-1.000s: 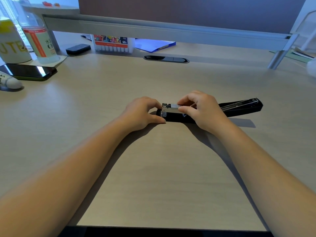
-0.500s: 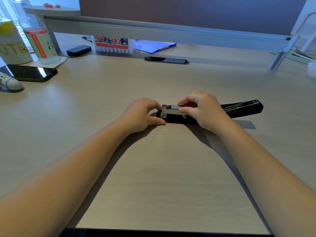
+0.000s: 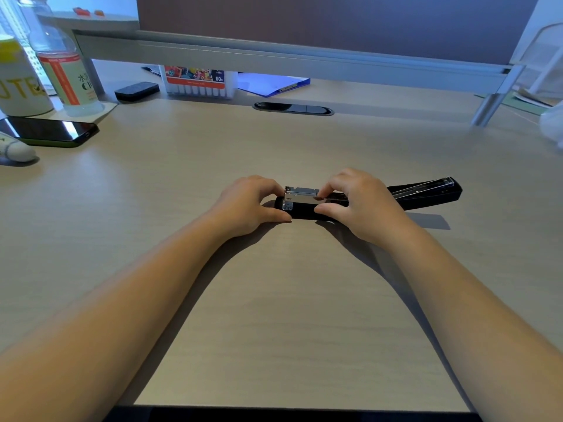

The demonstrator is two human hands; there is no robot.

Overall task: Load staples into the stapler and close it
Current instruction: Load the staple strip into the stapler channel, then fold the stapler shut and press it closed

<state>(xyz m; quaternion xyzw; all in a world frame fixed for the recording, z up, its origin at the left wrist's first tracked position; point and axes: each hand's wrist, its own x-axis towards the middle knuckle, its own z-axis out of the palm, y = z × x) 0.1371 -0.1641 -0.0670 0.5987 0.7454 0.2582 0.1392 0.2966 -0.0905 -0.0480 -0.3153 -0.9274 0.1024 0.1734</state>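
Note:
A black stapler [image 3: 304,210] lies flat on the wooden desk, fully swung open, its top arm [image 3: 426,193] stretched out to the right. The shiny metal magazine [image 3: 300,194] faces up at the left end. My left hand [image 3: 246,205] grips the left end of the stapler base, thumb along its near side. My right hand [image 3: 359,202] rests over the middle, thumb and forefinger pinching at the magazine's top. A thin silvery strip shows under those fingers; whether it is a staple strip I cannot tell.
A black phone [image 3: 51,130] lies at the far left, with a clear bottle [image 3: 65,74] and a white cup [image 3: 21,83] behind it. A marker box [image 3: 199,80], a dark case [image 3: 137,91] and a blue folder [image 3: 274,83] sit under the raised shelf [image 3: 289,59].
Both hands have stayed on the stapler. My right fingers shifted slightly along the magazine. The stapler has not moved.

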